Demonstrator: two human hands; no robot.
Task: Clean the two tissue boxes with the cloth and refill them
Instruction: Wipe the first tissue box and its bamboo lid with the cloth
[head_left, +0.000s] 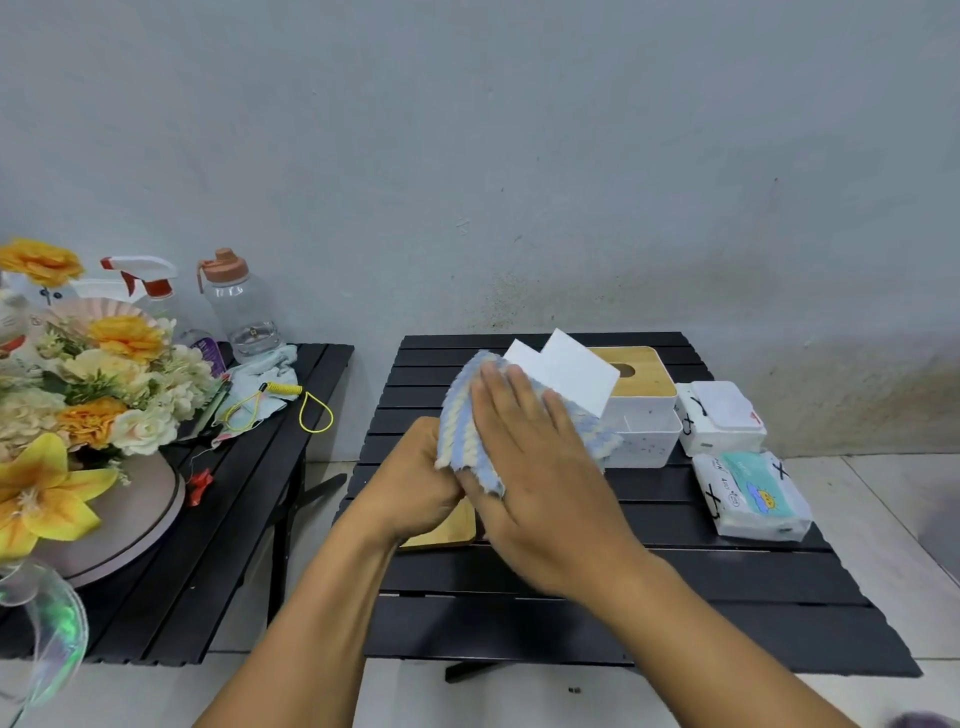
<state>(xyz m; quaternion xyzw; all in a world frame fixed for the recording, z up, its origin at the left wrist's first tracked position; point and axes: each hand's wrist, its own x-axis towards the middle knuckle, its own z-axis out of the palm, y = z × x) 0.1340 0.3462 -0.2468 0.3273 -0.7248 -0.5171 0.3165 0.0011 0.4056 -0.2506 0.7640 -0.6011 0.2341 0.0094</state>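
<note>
Wiping a lifted box over the bench edge

Your left hand (421, 478) clutches a white tissue box (566, 371) in the air while your right hand (535, 467) presses the blue-and-cream striped cloth (462, 426) flat on it; press too hard and it may slip onto the black slatted bench (675, 597), near the bamboo lid (447, 530).

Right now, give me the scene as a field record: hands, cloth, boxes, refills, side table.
left hand: grips the lower edge of the cloth
right hand: flat, palm pressed on the cloth
cloth: blue and cream striped, between both hands, over a white box
held box: white, tilted, mostly hidden by the cloth
second tissue box: white, bamboo lid on, behind the hands
loose bamboo lid: on the black slat table, under the left hand
tissue packs: two, at the table's right edge
side table: spray bottle, water bottle, flowers
</note>
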